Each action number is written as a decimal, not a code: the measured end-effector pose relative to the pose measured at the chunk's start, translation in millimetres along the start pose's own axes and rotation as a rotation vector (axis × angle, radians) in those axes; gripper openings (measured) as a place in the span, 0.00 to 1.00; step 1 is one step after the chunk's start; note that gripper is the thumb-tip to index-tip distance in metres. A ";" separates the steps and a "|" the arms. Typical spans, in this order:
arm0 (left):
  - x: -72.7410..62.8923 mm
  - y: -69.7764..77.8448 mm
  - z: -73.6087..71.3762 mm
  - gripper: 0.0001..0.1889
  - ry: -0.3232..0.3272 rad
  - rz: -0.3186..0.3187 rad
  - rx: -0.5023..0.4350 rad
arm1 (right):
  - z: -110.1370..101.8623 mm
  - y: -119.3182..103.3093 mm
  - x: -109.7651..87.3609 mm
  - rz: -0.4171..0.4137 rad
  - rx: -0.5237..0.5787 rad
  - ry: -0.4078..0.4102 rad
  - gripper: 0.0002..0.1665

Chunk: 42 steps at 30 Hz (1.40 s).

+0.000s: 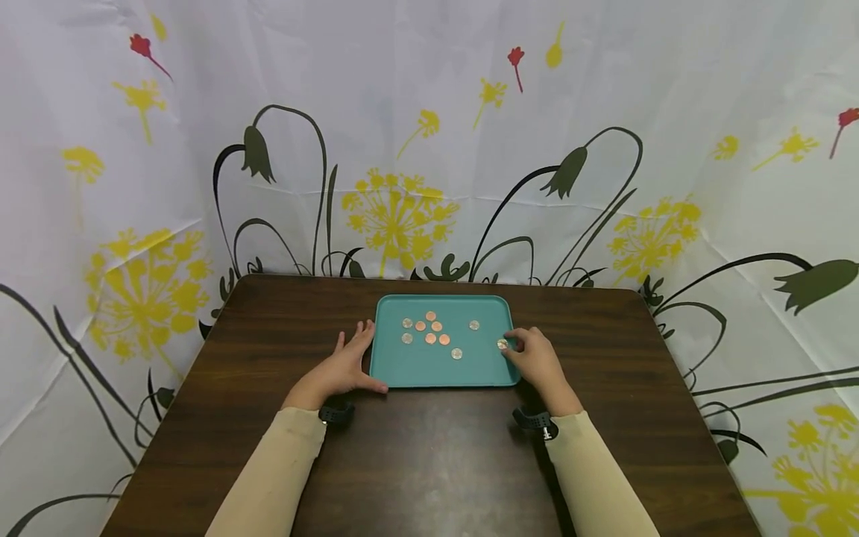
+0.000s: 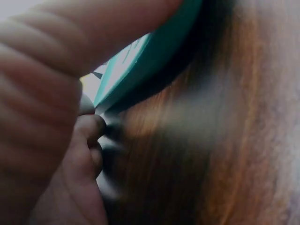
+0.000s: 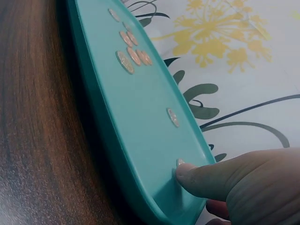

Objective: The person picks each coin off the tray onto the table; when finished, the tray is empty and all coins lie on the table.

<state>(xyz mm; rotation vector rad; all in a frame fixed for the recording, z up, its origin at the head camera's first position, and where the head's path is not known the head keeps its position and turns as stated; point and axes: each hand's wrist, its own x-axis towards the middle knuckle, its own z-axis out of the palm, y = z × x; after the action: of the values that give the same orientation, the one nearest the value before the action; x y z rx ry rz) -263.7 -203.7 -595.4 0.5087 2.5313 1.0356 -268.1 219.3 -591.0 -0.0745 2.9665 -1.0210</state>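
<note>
A teal tray (image 1: 443,373) lies on the table with several copper coins (image 1: 430,338) and several silver coins (image 1: 457,353) on it. Over the tray's right end, my right hand (image 1: 539,363) pinches a silver coin (image 1: 502,344) between thumb and finger. In the right wrist view that coin (image 3: 180,161) peeks out past the thumb tip; the rest of it is hidden. My left hand (image 1: 341,371) rests at the tray's left edge, fingers spread, its thumb by the near left corner. The left wrist view shows the thumb (image 2: 89,33) against the tray's side (image 2: 136,70).
The dark wooden table (image 1: 429,462) extends around the tray on all sides. Behind it hangs a white curtain (image 1: 416,67) printed with flowers. The tray has a raised rim (image 3: 112,115). Each wrist wears a dark strap (image 1: 535,421).
</note>
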 end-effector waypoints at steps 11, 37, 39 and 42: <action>6.0 3.2 -2.3 0.77 0.019 0.022 0.050 | -4.7 -0.6 11.8 0.031 0.001 -0.041 0.12; 0.7 -3.7 0.0 0.75 0.020 0.015 0.020 | -36.1 35.0 15.0 0.169 0.300 0.265 0.13; 0.9 -5.1 1.9 0.75 0.024 0.024 0.040 | -43.4 45.0 18.9 0.235 0.344 0.291 0.15; -1.1 -5.5 3.0 0.75 0.026 0.023 0.037 | -50.3 60.2 25.1 0.329 0.428 0.301 0.18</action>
<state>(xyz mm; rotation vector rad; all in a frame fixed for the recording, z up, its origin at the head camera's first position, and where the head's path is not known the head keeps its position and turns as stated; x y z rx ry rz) -262.4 -206.0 -601.1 0.5386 2.5774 1.0117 -296.8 296.5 -588.1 0.5936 2.7709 -1.6981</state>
